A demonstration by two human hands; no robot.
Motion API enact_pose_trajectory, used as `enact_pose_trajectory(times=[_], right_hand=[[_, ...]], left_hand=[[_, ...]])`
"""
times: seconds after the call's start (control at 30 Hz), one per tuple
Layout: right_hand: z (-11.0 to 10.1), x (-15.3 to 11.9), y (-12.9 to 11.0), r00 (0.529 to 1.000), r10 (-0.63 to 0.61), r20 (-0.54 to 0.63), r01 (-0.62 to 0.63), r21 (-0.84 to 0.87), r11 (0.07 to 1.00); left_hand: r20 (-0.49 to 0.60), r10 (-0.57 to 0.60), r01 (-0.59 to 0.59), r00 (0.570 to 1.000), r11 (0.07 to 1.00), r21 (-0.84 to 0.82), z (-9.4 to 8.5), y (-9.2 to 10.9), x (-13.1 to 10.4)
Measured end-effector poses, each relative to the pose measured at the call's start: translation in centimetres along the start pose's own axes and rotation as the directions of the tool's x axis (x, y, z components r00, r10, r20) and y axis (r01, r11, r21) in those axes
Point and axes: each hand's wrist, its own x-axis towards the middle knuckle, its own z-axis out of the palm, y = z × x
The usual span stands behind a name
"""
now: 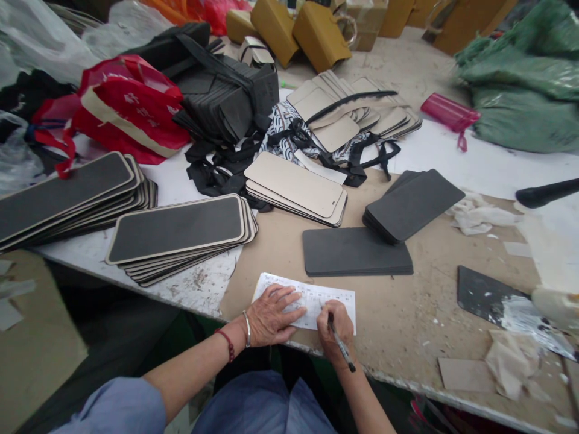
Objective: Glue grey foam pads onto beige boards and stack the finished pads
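Note:
A white paper form [312,292] with a printed grid lies at the table's front edge. My left hand [272,314] rests flat on its left part, fingers spread. A dark pen [340,342] is gripped in my right hand [335,328], its tip hidden near the form's middle. Just beyond the form lies a stack of dark grey rounded panels [357,252]. A second dark grey stack [414,205] leans over its right end. Beige panels [296,184] are piled farther back, to the left of these.
Fanned stacks of beige-edged dark panels [181,229] stand at the left. Behind them sits a red bag [129,108]. A glue-smeared dark board [493,295] and crumpled cloth [513,361] lie at the right. Mustard-coloured boxes [321,36] and a green sack [527,114] stand at the back.

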Motion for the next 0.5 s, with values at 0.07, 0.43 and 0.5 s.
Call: enact_pose_trajectory(times=[0.07,0.43,0.5], right_hand=[[-0.2,0.0,0.1,1.0,0.014,-0.003,-0.014,0.005,1.0],[-0.9,0.1,1.1,0.998,0.057,-0.007,-0.057,0.044,0.997],[-0.8,0.2,1.0,0.999,0.05,-0.002,-0.049,0.049,0.998]], left_hand=[[0.0,0.002,-0.002,1.0,1.0,0.002,-0.1,0.0,0.0],[0.016,-0.011,0.01,1.0,1.0,0.013,0.0,0.0,0.0],[0.017,-0.01,0.009,1.0,1.0,0.012,0.0,0.0,0.0]])
